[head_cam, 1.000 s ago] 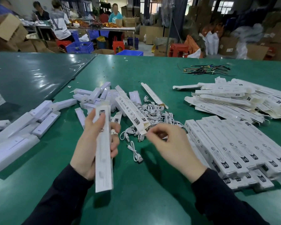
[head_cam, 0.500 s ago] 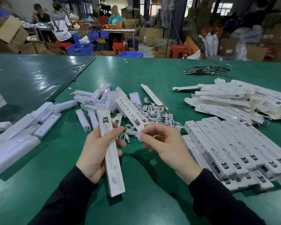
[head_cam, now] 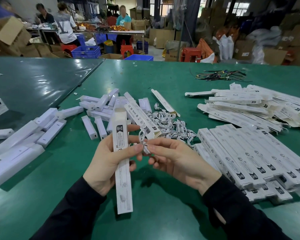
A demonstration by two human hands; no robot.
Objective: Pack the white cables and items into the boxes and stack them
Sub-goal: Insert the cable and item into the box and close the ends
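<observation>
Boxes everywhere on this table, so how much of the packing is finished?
Done: a neat stack of closed boxes lies at right. In hand: the left hand grips an open box while the right hand pinches a coiled white cable beside it. Left: a pile of loose cables, white bar-shaped items and flat unfolded boxes.

Box (head_cam: 122, 158) and cable (head_cam: 143, 141) in hands (head_cam: 107, 163)

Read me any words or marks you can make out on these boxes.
"CE FC RoHS", "Made in China": slanted box behind the left hand.
"CE": near boxes in the packed stack.
Print on the held box: too small to read.
Flat box pile, shirt mark behind: blurred.
</observation>
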